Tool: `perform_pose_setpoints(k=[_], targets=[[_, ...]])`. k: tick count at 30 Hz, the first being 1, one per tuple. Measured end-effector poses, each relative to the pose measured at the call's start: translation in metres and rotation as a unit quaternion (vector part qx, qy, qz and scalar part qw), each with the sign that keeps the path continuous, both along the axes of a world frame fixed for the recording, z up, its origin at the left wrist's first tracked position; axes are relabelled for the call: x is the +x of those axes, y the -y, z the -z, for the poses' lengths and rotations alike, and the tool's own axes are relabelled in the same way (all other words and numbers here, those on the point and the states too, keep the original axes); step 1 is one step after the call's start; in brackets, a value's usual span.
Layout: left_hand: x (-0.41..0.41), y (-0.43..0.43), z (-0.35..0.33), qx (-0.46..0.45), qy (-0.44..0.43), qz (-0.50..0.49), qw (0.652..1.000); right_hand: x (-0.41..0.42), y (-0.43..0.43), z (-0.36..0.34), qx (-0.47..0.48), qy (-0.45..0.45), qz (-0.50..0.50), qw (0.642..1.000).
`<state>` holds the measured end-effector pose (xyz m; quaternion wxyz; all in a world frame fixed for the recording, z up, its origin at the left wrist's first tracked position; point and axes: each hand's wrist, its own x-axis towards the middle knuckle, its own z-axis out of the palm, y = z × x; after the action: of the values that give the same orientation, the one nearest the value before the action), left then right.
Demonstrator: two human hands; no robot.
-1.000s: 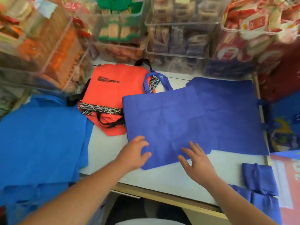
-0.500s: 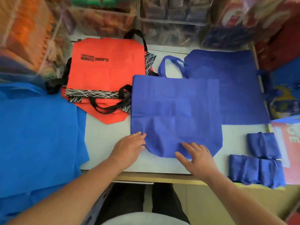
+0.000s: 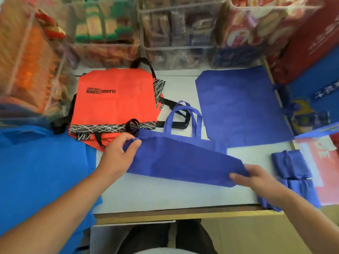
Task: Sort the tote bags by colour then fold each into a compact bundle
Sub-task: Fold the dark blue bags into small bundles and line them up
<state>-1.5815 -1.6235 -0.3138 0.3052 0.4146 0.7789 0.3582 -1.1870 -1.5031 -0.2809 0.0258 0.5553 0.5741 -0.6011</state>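
A violet-blue tote bag (image 3: 181, 160) lies folded over in front of me, its handles pointing away. My left hand (image 3: 117, 154) pinches its left end at the fold. My right hand (image 3: 256, 177) grips its right end, lifted a little off the white table (image 3: 165, 195). Another violet-blue bag (image 3: 242, 105) lies flat at the back right. Orange bags (image 3: 117, 99) with black handles are stacked at the back left. A bright blue bag pile (image 3: 40, 173) covers the left. Folded violet-blue bundles (image 3: 291, 165) sit at the right edge.
Clear bins of packaged goods (image 3: 176, 32) line the back of the table. A red and blue printed bag (image 3: 315, 74) stands at the far right. The table's front edge (image 3: 176, 213) runs just below my forearms.
Both hands took hold of the flat violet-blue bag's near edge and brought it up and away, folding the bag over itself. The camera view tilted down.
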Motion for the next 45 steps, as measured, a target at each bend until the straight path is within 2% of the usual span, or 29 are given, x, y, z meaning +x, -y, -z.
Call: perform_pose_setpoints(k=[2, 3, 5, 8, 10, 12, 13, 14, 16, 19, 23, 26, 28, 30, 32, 35, 37, 39, 41, 43, 45], targets=[[0.001, -0.017, 0.012, -0.011, -0.073, -0.019, 0.997, -0.004, -0.002, 0.028, 0.050, 0.044, 0.089, 0.994], [0.003, -0.024, 0.018, -0.012, -0.135, 0.002, 0.991, -0.008, -0.004, 0.043, 0.073, 0.066, 0.111, 0.989], [0.011, -0.032, 0.030, -0.018, -0.250, 0.096, 0.963, -0.020, -0.010, 0.070, 0.107, 0.099, 0.130, 0.981], [0.033, -0.024, 0.062, -0.081, -0.343, 0.299, 0.886, -0.039, -0.021, 0.092, 0.169, 0.161, 0.092, 0.968], [0.044, -0.011, 0.086, -0.153, -0.369, 0.358, 0.844, -0.045, -0.024, 0.102, 0.302, 0.254, 0.017, 0.919], [0.046, -0.001, 0.103, -0.197, -0.360, 0.351, 0.841, -0.052, -0.014, 0.116, 0.440, 0.270, -0.085, 0.852], [0.046, 0.000, 0.109, -0.205, -0.353, 0.346, 0.845, -0.057, -0.005, 0.122, 0.469, 0.248, -0.139, 0.836], [0.047, 0.000, 0.113, -0.213, -0.343, 0.345, 0.847, -0.062, 0.006, 0.128, 0.473, 0.221, -0.191, 0.831], [0.047, -0.002, 0.117, -0.211, -0.334, 0.344, 0.852, -0.071, 0.027, 0.142, 0.419, 0.205, -0.257, 0.846], [0.041, -0.001, 0.119, -0.170, -0.332, 0.365, 0.853, -0.072, 0.044, 0.159, 0.375, 0.225, -0.276, 0.856], [0.020, 0.015, 0.117, -0.096, -0.335, 0.417, 0.839, -0.072, 0.043, 0.169, 0.378, 0.257, -0.283, 0.843], [0.010, 0.031, 0.115, -0.053, -0.393, 0.459, 0.795, -0.072, 0.044, 0.170, 0.368, 0.265, -0.289, 0.843], [0.010, 0.033, 0.113, -0.085, -0.437, 0.488, 0.751, -0.073, 0.042, 0.165, 0.345, 0.260, -0.290, 0.854], [0.014, 0.032, 0.107, -0.139, -0.441, 0.506, 0.728, -0.073, 0.038, 0.155, 0.324, 0.239, -0.294, 0.867], [0.015, 0.027, 0.099, -0.155, -0.427, 0.494, 0.741, -0.072, 0.032, 0.140, 0.291, 0.216, -0.307, 0.880], [0.016, 0.023, 0.082, -0.157, -0.327, 0.472, 0.803, -0.063, 0.026, 0.113, 0.267, 0.193, -0.336, 0.882], [0.016, 0.025, 0.061, -0.176, -0.265, 0.445, 0.837, -0.049, 0.025, 0.094, 0.259, 0.182, -0.318, 0.894], [0.013, 0.030, 0.041, -0.193, -0.253, 0.408, 0.856, -0.030, 0.019, 0.073, 0.242, 0.175, -0.284, 0.911], [0.007, 0.032, 0.027, -0.186, -0.252, 0.380, 0.870, -0.012, 0.011, 0.054, 0.166, 0.155, -0.236, 0.945], [0.004, 0.029, 0.020, -0.173, -0.242, 0.346, 0.890, 0.000, 0.004, 0.049, 0.126, 0.125, -0.158, 0.971], [0.004, 0.021, 0.025, -0.167, -0.237, 0.285, 0.914, 0.005, -0.002, 0.059, 0.129, 0.113, -0.051, 0.984]])
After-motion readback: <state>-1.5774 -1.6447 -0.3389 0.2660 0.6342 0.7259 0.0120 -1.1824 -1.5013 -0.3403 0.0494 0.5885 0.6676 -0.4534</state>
